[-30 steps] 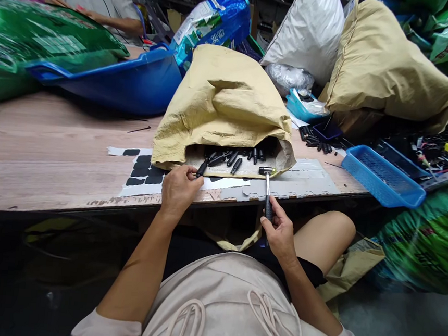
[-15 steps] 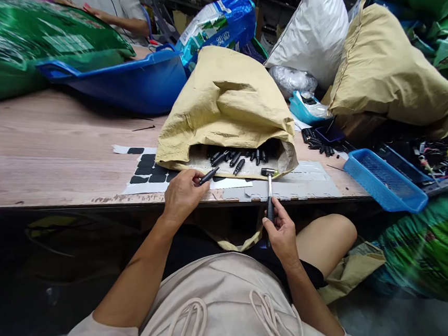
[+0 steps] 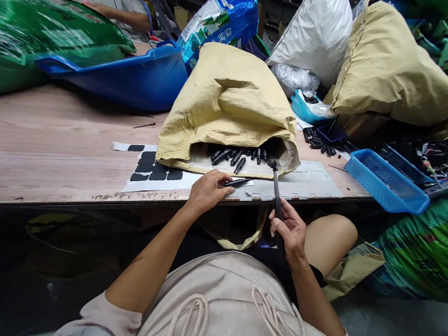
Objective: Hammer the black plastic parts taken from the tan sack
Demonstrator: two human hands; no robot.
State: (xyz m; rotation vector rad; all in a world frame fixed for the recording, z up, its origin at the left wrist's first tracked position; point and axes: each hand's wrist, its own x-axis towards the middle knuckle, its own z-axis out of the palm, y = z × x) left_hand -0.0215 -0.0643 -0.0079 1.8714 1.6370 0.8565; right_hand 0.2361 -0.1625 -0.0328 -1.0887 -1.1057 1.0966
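Here, two hands (image 3: 208, 192), one hammer (image 3: 277, 189).

1 hammer (image 3: 277, 188), 1 held black cylindrical part (image 3: 237, 183), 2 tan sacks (image 3: 229, 103) at worktop (image 3: 73, 139) height, 1 white sack (image 3: 312, 32), 1 large blue basin (image 3: 125, 83); bagged black parts (image 3: 236, 158) overlap, uncountable.
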